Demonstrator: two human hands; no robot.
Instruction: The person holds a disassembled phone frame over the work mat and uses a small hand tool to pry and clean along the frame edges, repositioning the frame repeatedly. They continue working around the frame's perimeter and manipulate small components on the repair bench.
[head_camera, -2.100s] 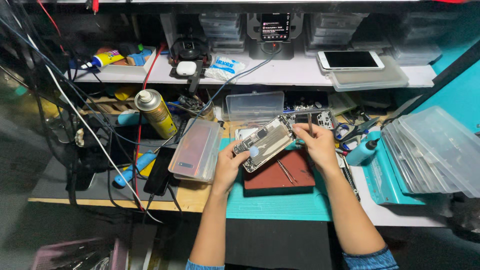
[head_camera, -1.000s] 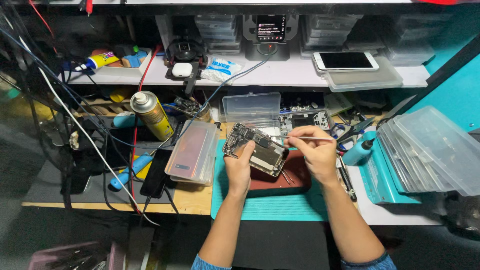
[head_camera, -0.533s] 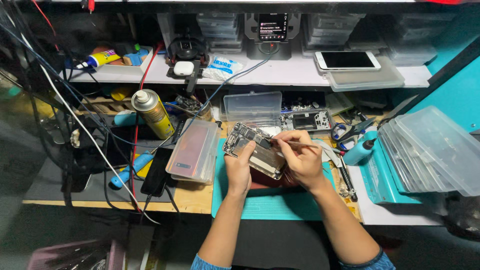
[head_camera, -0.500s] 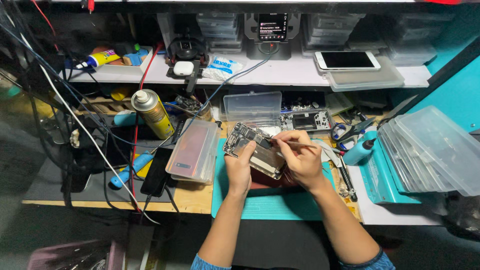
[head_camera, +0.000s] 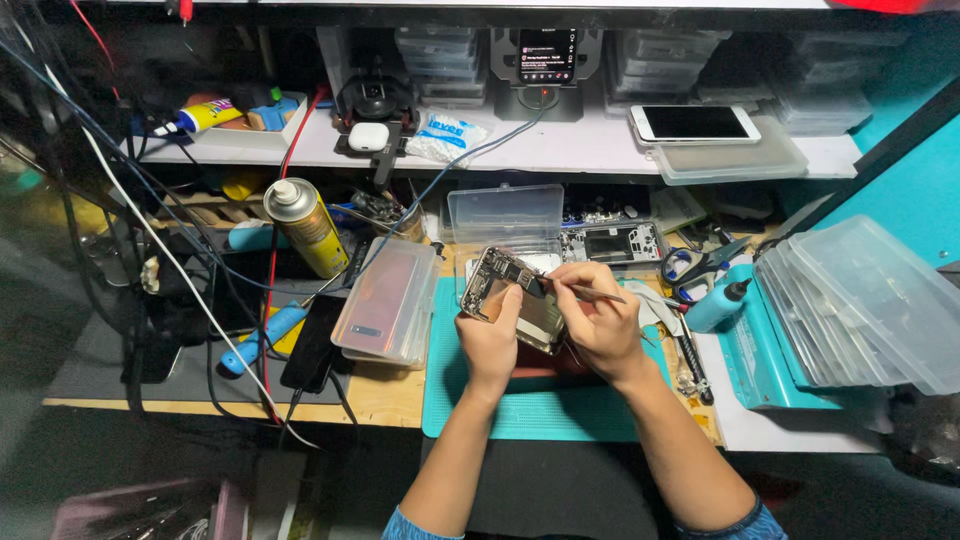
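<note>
Stacked at far right, 2 or more clear plastic lids (head_camera: 870, 300), overhanging a teal tray (head_camera: 765, 365) and cut off partly by shadow. Spread under the hands, a teal work mat (head_camera: 540, 410). Lying left of the mat, a clear flat case (head_camera: 385, 300) with a reddish card inside and a small white label near its lower end. Standing behind that, tilted, a yellow spray can (head_camera: 305, 225) with a silver top and dark print too small to make out. Resting on the white shelf, a white-framed phone (head_camera: 695, 122), screen dark, and a crumpled white packet (head_camera: 450, 135) with blue lettering. Held above the mat, tilted, an opened phone body (head_camera: 515, 298), its internals showing, lower edge hidden behind the hands. Clasped around its left edge, the left hand (head_camera: 492, 340), thumb up over the frame. Curled beside it on the right, the right hand (head_camera: 600, 320), pinching thin metal tweezers (head_camera: 585, 290) with the tip pointed left at the phone's upper part. Contact between tip and board too small to judge. Both forearms reaching up from the bottom edge, blue cuffs just visible.
</note>
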